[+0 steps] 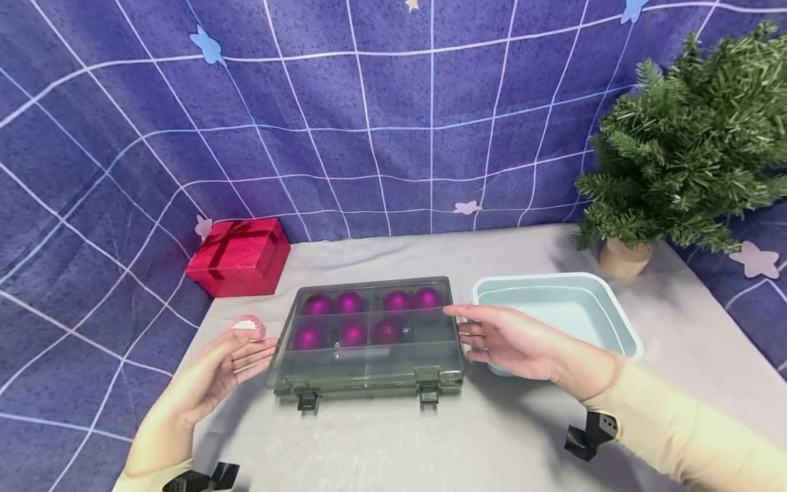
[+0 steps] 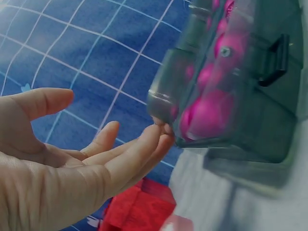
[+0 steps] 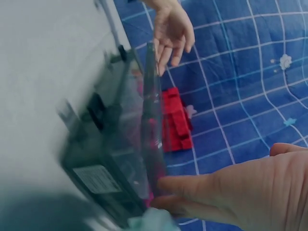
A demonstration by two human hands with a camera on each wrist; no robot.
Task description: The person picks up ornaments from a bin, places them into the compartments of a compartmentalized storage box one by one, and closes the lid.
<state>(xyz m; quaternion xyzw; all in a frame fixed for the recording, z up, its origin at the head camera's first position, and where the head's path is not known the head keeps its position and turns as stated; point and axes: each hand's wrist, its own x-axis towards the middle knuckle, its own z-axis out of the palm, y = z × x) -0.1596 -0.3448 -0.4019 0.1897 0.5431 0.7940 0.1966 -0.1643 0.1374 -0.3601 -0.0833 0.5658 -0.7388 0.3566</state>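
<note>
A grey see-through case (image 1: 363, 372) with two front latches lies before me, with several shiny magenta balls (image 1: 353, 335) in its compartments. Its lid (image 3: 152, 115) stands slightly raised off the base in the wrist views. My left hand (image 1: 215, 372) is at the case's left side, fingers extended, fingertips right at the lid's edge. On the opposite side my right hand (image 1: 513, 338) has its straight fingers against the lid's edge, thumb apart. Both latches (image 1: 428, 393) hang down, unfastened.
A pale blue basin (image 1: 615, 311) stands right of the case, partly behind my right forearm. A red gift box (image 1: 246, 256) sits back left, a small pink-and-white round thing (image 1: 249, 325) near my left hand. A small artificial fir tree (image 1: 695, 137) stands back right.
</note>
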